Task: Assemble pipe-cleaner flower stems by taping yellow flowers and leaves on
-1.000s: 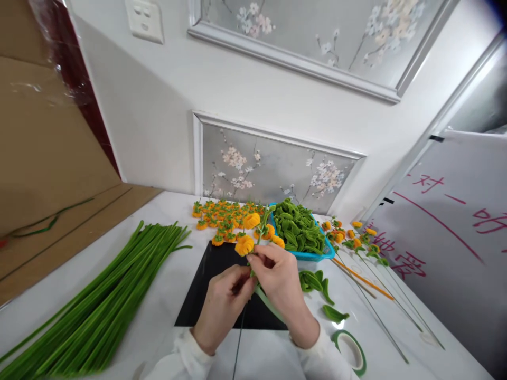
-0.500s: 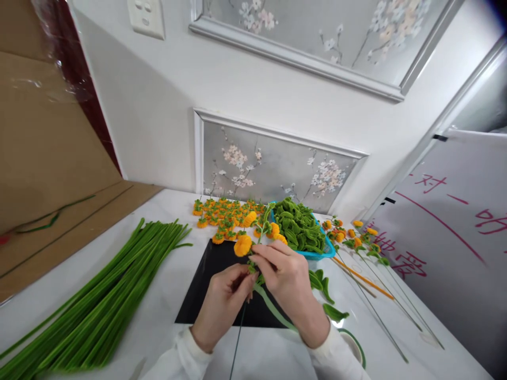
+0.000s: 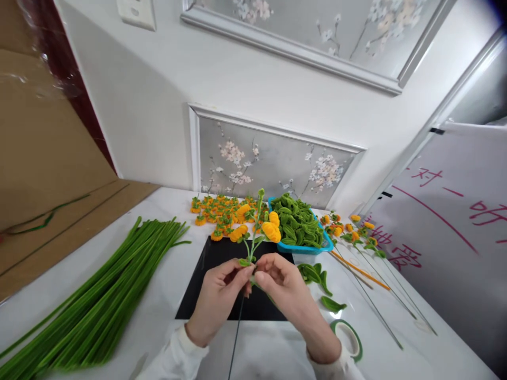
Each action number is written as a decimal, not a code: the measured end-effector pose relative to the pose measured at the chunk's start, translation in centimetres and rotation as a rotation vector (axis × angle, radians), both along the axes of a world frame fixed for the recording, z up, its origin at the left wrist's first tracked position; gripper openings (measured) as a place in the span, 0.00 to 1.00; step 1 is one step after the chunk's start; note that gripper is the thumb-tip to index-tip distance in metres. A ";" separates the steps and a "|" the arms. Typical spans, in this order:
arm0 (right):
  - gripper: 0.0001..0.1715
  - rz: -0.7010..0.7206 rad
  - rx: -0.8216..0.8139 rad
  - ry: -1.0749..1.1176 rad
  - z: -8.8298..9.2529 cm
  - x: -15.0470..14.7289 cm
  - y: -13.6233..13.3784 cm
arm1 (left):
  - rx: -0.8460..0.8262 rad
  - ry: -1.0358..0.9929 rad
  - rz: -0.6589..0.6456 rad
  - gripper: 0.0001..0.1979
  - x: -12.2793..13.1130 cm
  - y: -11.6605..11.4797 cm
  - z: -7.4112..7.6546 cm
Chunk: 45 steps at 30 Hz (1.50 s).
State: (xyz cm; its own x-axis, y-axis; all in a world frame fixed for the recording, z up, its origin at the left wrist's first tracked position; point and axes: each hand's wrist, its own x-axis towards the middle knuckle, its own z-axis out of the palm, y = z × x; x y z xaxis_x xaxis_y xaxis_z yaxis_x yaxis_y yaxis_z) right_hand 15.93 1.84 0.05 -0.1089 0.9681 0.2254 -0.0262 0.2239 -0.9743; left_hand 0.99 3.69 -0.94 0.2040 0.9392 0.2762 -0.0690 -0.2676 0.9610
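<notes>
My left hand [image 3: 222, 293] pinches the stem of a flower spray [image 3: 271, 228] with orange blooms and green leaves, just below its lowest leaf. The spray stands upright above a black mat [image 3: 198, 295], and its thin dark wire [image 3: 236, 338] hangs toward me. Close beside it, my right hand [image 3: 287, 290] has thumb and fingers together at the same joint; a bit of pale green tape shows at its fingertips. A roll of green tape [image 3: 348, 340] lies on the table right of my right wrist.
Green fuzzy stems [image 3: 106, 295] lie in a bundle at left. Small orange flowers [image 3: 217, 211] sit behind the mat. A blue basket [image 3: 304, 249] holds green leaves, with loose leaves [image 3: 332, 304] before it. Finished-looking sprays [image 3: 356, 232] and an orange stick [image 3: 364, 272] lie at right.
The spray has turned and now stands more upright, its blooms spread apart. My right hand has moved down beside my left fingertips. The tape strip that hung below is mostly hidden, and the roll shows more fully.
</notes>
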 end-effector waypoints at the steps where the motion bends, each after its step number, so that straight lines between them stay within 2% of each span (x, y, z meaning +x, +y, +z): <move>1: 0.13 0.023 -0.042 0.041 -0.1 -0.2 0.1 | -0.015 -0.018 -0.006 0.10 0.0 0.0 0.0; 4: 0.14 0.054 -0.119 0.088 -0.2 -0.6 0.3 | -0.094 -0.104 -0.038 0.09 0.0 0.1 -0.2; 9: 0.15 0.135 -0.200 0.227 -0.3 -0.7 0.2 | -0.299 -0.300 -0.161 0.09 0.2 -0.2 0.0; 15: 0.13 0.268 -0.196 0.238 -0.2 -0.5 0.6 | -0.383 -0.378 -0.250 0.10 0.2 -0.2 0.1; 21: 0.12 0.121 -0.135 0.205 0.1 -1.1 0.7 | -0.363 -0.346 -0.270 0.13 0.0 0.1 -0.1; 26: 0.10 0.137 -0.180 0.307 0.0 -1.1 0.8 | -0.316 -0.306 -0.330 0.12 -0.1 0.0 0.3; 29: 0.09 0.076 -0.166 0.294 0.1 -0.6 0.9 | -0.292 -0.278 -0.287 0.28 0.0 -0.1 0.6; 30: 0.08 0.041 -0.147 0.274 0.2 -0.5 1.0 | -0.281 -0.247 -0.269 0.27 0.0 -0.2 0.6; 33: 0.09 -0.038 -0.092 0.203 0.4 0.0 1.0 | -0.247 -0.085 -0.246 0.08 0.0 -0.2 0.5; 36: 0.11 0.005 -0.092 0.145 0.6 0.4 0.9 | -0.231 -0.025 -0.219 0.11 -0.2 -0.1 0.3; 41: 0.18 0.143 -0.108 0.074 0.8 1.1 0.8 | -0.293 -0.128 -0.203 0.10 -0.2 -0.2 0.2; 45: 0.18 0.145 -0.055 0.003 0.8 1.2 1.0 | -0.338 -0.156 -0.209 0.12 -0.1 -0.4 0.4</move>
